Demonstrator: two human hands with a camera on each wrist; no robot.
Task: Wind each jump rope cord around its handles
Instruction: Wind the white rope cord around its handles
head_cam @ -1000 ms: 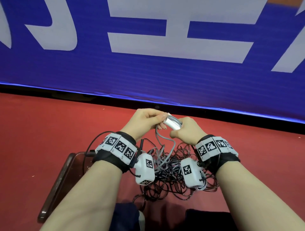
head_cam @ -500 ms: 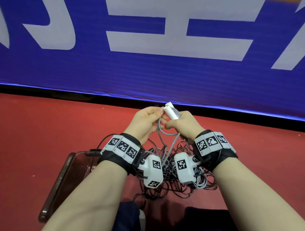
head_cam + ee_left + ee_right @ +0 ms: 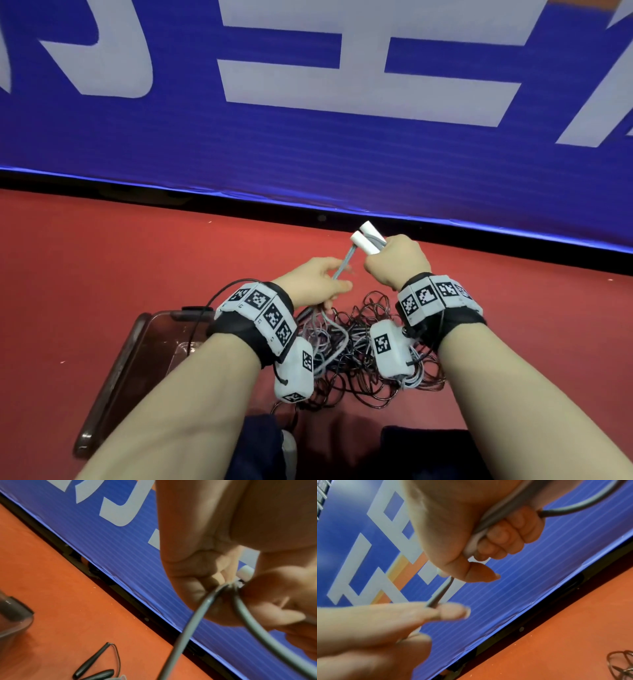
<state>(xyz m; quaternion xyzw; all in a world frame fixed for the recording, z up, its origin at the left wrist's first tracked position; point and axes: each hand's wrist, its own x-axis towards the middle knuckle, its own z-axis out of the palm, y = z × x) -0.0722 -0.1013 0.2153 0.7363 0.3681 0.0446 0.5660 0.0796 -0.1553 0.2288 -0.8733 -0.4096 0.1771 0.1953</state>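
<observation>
My right hand [image 3: 394,262] grips two white rope handles [image 3: 367,238] side by side, their ends pointing up and to the left. A grey cord [image 3: 106,263] runs from the handles down to my left hand [image 3: 318,282], which pinches it just below them. In the left wrist view the grey cord [image 3: 193,622] comes out of my left hand's [image 3: 214,577] fingers as two strands. The right wrist view shows my right hand [image 3: 488,534] curled round the white handles [image 3: 476,540], with cord lying along them. Under both hands a tangle of dark and grey cords [image 3: 349,349] lies on the red floor.
A dark brown tray [image 3: 130,363] lies on the floor at my left forearm. Two black rope handles [image 3: 94,661] lie on the floor near it. A blue banner wall [image 3: 308,137] with white letters stands right behind the hands. My knees are at the bottom edge.
My right hand has lifted the white handles and tipped them up to the left. My left hand has slid down the grey cord, away from the handles, drawing it taut.
</observation>
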